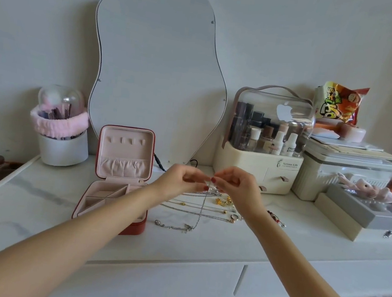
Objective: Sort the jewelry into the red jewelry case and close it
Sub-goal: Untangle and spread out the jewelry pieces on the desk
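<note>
The red jewelry case (pixel 90 199) stands open on the white table, its pink lid upright and its divided tray partly hidden by my left forearm. Just right of it, above the table, my left hand (pixel 181 180) and my right hand (pixel 235 185) meet and together pinch the top of a thin silver necklace (pixel 200 213), which hangs down to the tabletop. Under my hands lie more silver chains (pixel 197 209), gold earrings (pixel 223 201), a ring (pixel 234 217) and a red beaded bracelet (pixel 276 217).
A wavy mirror (pixel 155 69) leans on the wall behind the case. A brush holder (pixel 60 146) stands at the left. A cosmetics organiser (pixel 262 141), stacked boxes and a grey drawer box (pixel 374 214) crowd the right side. The table's front edge has drawers below.
</note>
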